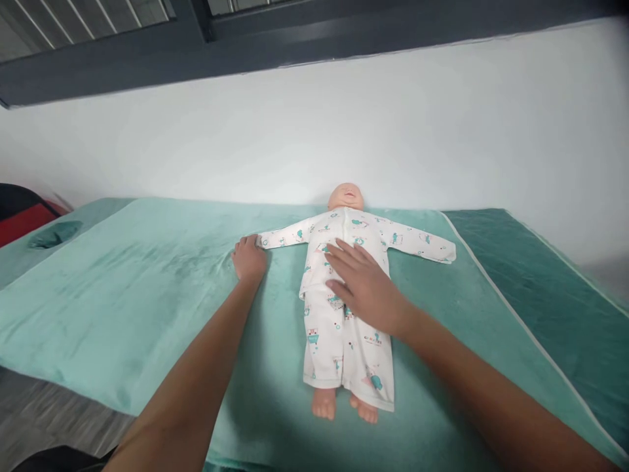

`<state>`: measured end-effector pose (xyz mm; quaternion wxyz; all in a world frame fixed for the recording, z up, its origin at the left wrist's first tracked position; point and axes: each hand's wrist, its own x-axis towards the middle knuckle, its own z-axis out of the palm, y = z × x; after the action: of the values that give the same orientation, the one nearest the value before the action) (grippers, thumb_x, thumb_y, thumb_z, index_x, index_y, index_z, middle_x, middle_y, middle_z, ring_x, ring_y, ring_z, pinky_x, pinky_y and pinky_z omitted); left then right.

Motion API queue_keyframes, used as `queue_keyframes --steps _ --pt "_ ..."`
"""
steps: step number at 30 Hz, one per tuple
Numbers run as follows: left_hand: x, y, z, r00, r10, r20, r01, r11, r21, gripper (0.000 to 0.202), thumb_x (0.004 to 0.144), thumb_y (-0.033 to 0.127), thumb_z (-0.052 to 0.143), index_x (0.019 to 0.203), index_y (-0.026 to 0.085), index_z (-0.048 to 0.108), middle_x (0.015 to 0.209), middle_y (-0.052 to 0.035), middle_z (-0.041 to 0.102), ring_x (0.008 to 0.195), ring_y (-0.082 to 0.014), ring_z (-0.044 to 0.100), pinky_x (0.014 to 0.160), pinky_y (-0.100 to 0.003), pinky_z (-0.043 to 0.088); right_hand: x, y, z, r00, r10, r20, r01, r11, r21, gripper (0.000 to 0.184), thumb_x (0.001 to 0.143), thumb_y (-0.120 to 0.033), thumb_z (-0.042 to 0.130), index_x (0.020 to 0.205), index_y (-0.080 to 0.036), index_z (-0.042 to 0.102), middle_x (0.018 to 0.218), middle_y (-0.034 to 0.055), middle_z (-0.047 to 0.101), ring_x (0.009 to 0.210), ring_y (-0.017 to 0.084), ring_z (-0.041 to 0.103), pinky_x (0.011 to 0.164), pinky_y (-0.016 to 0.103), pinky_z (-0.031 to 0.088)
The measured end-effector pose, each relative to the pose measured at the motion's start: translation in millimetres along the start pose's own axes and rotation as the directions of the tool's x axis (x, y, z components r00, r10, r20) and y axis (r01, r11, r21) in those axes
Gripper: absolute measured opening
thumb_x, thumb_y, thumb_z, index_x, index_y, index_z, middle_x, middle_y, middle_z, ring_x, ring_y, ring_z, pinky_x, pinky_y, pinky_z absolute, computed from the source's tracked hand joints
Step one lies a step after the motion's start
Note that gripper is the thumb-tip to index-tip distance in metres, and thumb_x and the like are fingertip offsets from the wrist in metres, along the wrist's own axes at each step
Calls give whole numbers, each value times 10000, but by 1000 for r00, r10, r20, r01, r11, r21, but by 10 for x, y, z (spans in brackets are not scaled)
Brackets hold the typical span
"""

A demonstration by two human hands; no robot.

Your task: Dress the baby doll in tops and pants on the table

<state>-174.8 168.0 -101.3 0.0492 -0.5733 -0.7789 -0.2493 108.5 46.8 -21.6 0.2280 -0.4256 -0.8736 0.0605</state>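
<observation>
A baby doll (pixel 346 196) lies on its back, head toward the wall, in a white long-sleeved top (pixel 322 252) and matching trousers (pixel 322 337) printed with small teal and coral pictures. Both sleeves stretch out sideways, and the bare feet (pixel 324 403) stick out below the trouser legs. My left hand (pixel 249 259) is at the end of the left-side sleeve (pixel 285 237), its fingers curled at the cuff. My right hand (pixel 368 288) is over the doll's belly, palm down and fingers spread; whether it touches the top I cannot tell. The right-side sleeve (pixel 422 244) lies flat.
Under the doll is a light green plush cover (pixel 147 301), with a darker green cover (pixel 555 295) at the right. A hole (pixel 55 234) shows at the far left, near a red and black object (pixel 24 216). Behind stands a white wall (pixel 246 137) below a dark window frame (pixel 314 39).
</observation>
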Motion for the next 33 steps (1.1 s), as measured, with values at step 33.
queue_keyframes --steps 33 --pt "-66 -7 -121 999 12 34 -10 997 -73 384 847 129 428 1176 198 614 1209 -129 629 1164 -305 529 950 -430 395 -950 -1142 204 980 198 35 -186 957 -222 126 834 -76 516 836 -182 584 850 47 633 852 227 544 796 377 394"
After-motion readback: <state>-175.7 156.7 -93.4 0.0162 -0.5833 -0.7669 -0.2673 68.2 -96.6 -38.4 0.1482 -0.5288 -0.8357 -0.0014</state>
